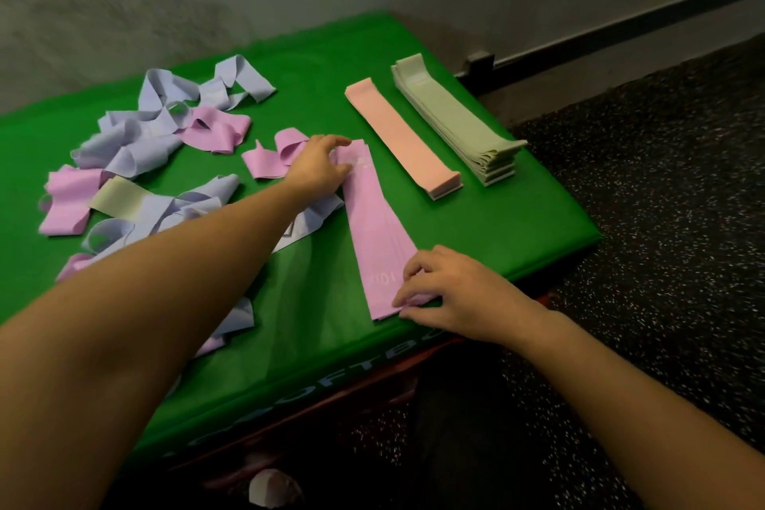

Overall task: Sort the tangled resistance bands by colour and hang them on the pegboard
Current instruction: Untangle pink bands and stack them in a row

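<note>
On the green mat (476,228) a flat stack of purple-pink bands (374,228) lies lengthwise near the middle, running from about 12 o'clock down to 6 o'clock. The left hand (321,168) rests on the stack's far end with its fingers stretched out flat and pressing down. The right hand (447,294) is at the near end, at roughly 5 o'clock from the stack's centre, its fingers bent and pinching the corner of the bands there.

Toward 2 o'clock from that stack sit two more tidy piles, side by side but apart: a salmon-pink stack (403,137) nearer in and a pale green stack (455,124) out by the mat's right edge.

Over at 9 to 11 o'clock is the unsorted heap: lavender bands (136,145) looped and twisted, loose purple-pink bands (215,130) among them, and one yellow-green band (118,197) lying across the tangle. A few more lavender and pink ends poke out from under the left forearm.

No box, tray or bin shows; everything lies straight on the mat. The pegboard is not in sight. Dark speckled flooring (662,219) spreads away at 3 o'clock.
</note>
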Demonstrator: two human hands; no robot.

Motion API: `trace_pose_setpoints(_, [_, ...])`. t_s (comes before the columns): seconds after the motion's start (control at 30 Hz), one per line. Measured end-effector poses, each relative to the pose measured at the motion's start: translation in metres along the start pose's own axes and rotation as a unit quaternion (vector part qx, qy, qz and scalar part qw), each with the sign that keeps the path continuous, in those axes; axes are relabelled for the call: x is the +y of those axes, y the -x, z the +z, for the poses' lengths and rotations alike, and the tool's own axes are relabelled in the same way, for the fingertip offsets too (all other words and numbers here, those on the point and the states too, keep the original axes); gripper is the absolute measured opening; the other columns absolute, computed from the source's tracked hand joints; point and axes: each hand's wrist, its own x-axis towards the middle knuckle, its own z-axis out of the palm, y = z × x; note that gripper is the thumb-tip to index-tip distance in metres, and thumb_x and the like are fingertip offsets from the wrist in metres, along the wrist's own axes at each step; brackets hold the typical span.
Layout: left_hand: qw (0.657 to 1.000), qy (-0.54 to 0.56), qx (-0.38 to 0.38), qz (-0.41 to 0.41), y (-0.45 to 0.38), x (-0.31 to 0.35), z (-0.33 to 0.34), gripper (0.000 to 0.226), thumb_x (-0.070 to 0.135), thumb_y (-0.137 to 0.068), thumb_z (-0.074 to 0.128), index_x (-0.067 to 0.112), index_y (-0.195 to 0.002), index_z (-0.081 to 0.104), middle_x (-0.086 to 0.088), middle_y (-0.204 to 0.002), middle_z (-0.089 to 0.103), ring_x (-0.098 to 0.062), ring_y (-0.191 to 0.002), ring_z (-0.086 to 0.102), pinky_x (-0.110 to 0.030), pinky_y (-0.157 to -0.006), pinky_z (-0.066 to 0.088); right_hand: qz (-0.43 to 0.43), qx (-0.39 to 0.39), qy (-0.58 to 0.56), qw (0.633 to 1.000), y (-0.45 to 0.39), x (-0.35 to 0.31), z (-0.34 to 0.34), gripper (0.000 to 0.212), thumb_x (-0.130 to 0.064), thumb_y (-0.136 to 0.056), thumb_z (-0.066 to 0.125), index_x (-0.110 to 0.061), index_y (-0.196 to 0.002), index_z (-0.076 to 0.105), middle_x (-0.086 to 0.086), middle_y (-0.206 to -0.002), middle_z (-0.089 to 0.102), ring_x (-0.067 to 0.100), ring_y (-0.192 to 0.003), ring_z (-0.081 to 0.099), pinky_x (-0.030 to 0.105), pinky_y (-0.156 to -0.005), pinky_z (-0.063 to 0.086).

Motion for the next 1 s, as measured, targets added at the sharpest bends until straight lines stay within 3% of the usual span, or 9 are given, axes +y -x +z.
trace_pose_setpoints(0.13, [0.999,-0.036,-0.013,0.002,-0.001,-0.003,0.003,0.048,0.027,-0.097,0.059,0.023,-0.144,0.049,-0.008,-0.159,0.027,-0.030,-0.137,0.042,-0.048,-0.118,0.030,-0.025,0.039,0.003,0.999,0.001,-0.002,-0.002,0.016,-0.038,-0.090,0.067,-0.027,-0.097,0.077,-0.012,-0.096,0.063,0.006,-0.089,0.054,0.032,-0.076,0.052])
trace_pose_setpoints(0.2, [0.998,-0.053,-0.020,0.006,-0.003,-0.005,0.004,0.046,0.028,-0.099,0.057,0.021,-0.144,0.049,-0.008,-0.157,0.032,-0.028,-0.142,0.035,-0.046,-0.120,0.025,-0.031,0.062,0.005,0.998,0.001,-0.002,-0.008,0.016,-0.038,-0.090,0.066,-0.027,-0.096,0.077,-0.011,-0.095,0.064,0.006,-0.087,0.054,0.028,-0.072,0.050])
trace_pose_setpoints(0.43, [0.999,-0.047,-0.011,0.009,-0.011,-0.002,0.001,0.045,0.022,-0.100,0.053,0.021,-0.145,0.047,-0.006,-0.153,0.038,-0.024,-0.138,0.040,-0.041,-0.116,0.029,-0.057,0.058,0.066,0.995,0.005,0.010,-0.018,0.015,-0.039,-0.088,0.063,-0.029,-0.092,0.074,-0.010,-0.095,0.062,0.009,-0.081,0.053,0.031,-0.067,0.049])
trace_pose_setpoints(0.6, [0.999,-0.042,-0.002,-0.009,-0.022,-0.001,0.001,0.040,0.021,-0.101,0.051,0.013,-0.140,0.054,-0.008,-0.143,0.053,-0.023,-0.122,0.055,-0.040,-0.109,0.043,-0.034,0.036,0.056,0.997,0.013,0.017,-0.014,0.015,-0.041,-0.089,0.063,-0.031,-0.096,0.073,-0.011,-0.099,0.062,0.004,-0.087,0.049,0.025,-0.074,0.045])
trace_pose_setpoints(0.73, [0.999,-0.016,0.000,-0.037,-0.027,-0.004,0.002,0.036,0.018,-0.100,0.054,0.014,-0.135,0.060,-0.008,-0.133,0.061,-0.020,-0.104,0.058,-0.036,-0.100,0.050,-0.030,0.031,0.047,0.998,0.016,0.021,-0.008,0.015,-0.043,-0.090,0.064,-0.034,-0.097,0.073,-0.012,-0.102,0.061,0.005,-0.090,0.050,0.029,-0.077,0.048])
trace_pose_setpoints(0.87, [0.997,0.006,0.034,-0.065,-0.030,-0.010,0.002,0.032,0.012,-0.099,0.055,0.017,-0.129,0.064,-0.006,-0.124,0.064,-0.015,-0.091,0.059,-0.027,-0.078,0.054,-0.015,0.026,0.029,0.999,0.015,0.022,-0.010,0.020,-0.047,-0.089,0.061,-0.034,-0.100,0.073,-0.014,-0.103,0.060,0.001,-0.093,0.048,0.027,-0.081,0.047])
trace_pose_setpoints(1.0, [0.997,0.030,0.044,-0.059,-0.029,-0.013,-0.001,0.036,0.014,-0.096,0.060,0.015,-0.132,0.062,-0.004,-0.131,0.061,-0.016,-0.101,0.060,-0.028,-0.090,0.052,-0.002,0.012,0.009,1.000,0.013,0.021,-0.014,0.033,-0.057,-0.086,0.061,-0.033,-0.106,0.071,-0.016,-0.107,0.057,0.001,-0.098,0.048,0.025,-0.084,0.045])
